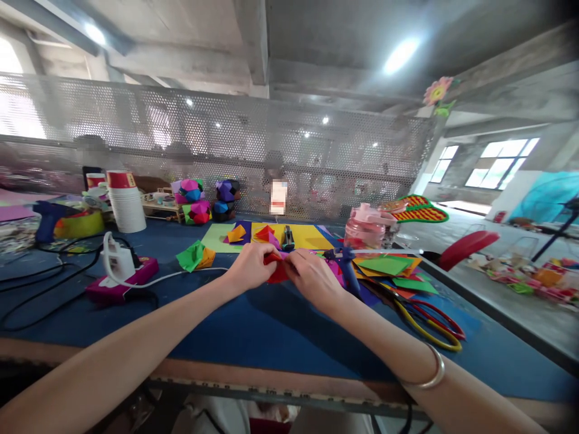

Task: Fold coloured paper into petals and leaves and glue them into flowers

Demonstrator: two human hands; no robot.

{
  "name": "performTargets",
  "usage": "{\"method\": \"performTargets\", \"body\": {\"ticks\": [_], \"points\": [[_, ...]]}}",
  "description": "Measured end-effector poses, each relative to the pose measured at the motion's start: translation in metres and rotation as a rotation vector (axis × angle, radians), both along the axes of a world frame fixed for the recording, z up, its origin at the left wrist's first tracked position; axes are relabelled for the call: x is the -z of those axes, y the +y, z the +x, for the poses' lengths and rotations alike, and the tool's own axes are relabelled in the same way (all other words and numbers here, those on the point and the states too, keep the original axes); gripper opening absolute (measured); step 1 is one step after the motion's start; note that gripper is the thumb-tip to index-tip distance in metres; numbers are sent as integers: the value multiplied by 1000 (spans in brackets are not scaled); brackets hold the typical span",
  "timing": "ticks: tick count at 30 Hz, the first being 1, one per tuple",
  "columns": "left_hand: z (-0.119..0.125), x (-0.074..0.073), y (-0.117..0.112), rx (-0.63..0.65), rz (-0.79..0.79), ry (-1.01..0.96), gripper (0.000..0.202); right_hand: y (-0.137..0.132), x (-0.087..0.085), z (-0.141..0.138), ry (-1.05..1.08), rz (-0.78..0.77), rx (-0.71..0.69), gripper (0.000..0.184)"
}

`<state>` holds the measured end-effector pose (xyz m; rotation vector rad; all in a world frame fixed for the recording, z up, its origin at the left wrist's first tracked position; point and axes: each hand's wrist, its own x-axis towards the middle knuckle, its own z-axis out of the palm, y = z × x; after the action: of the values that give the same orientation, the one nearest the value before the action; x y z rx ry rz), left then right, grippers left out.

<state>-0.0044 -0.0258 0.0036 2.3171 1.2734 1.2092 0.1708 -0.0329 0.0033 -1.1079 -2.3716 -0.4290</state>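
Both hands meet over the middle of the blue table, fingers closed on one piece of red paper point(279, 275). My left hand point(254, 265) grips its left side, and my right hand point(312, 274) pinches its right side; the fingers hide most of the folds. Just beyond them lie a folded orange and red paper piece point(265, 232), a small stapler point(288, 237) and yellow paper sheets point(312, 236). A blue glue gun point(348, 268) rests right beside my right hand. Left of my left hand sits a folded green and orange paper piece point(195, 257).
Scissors point(429, 322) and coloured paper sheets point(393, 267) lie at right, near a pink bottle point(364, 226). At left are a purple power strip point(122, 282) with cords, stacked paper cups point(125, 205) and another glue gun point(45, 222). Paper balls point(194, 202) stand before a perforated screen point(244, 132).
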Motion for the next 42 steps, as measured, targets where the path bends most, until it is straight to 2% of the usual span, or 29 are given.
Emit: {"method": "performTargets", "body": {"ticks": [4, 9, 14, 17, 25, 32, 42], "points": [[1, -1, 0, 13, 1, 12, 22, -1, 1, 1, 47, -15, -36, 20], [0, 1, 4, -17, -25, 1, 20, 0, 2, 3, 208, -129, -91, 22], [0, 3, 5, -21, -37, -40, 20, 4, 5, 2, 382, -218, -126, 15], [3, 1, 1, -27, -28, -48, 18, 6, 6, 1, 432, -221, -116, 13], [11, 1, -6, -71, -13, -88, 14, 3, 8, 0, 421, -166, -53, 9], [8, 1, -1, -63, -29, -108, 16, 9, 9, 3, 518, -231, -146, 17], [11, 1, -4, -88, -12, -85, 14, 6, 8, 2, 462, -182, -105, 12]]}}
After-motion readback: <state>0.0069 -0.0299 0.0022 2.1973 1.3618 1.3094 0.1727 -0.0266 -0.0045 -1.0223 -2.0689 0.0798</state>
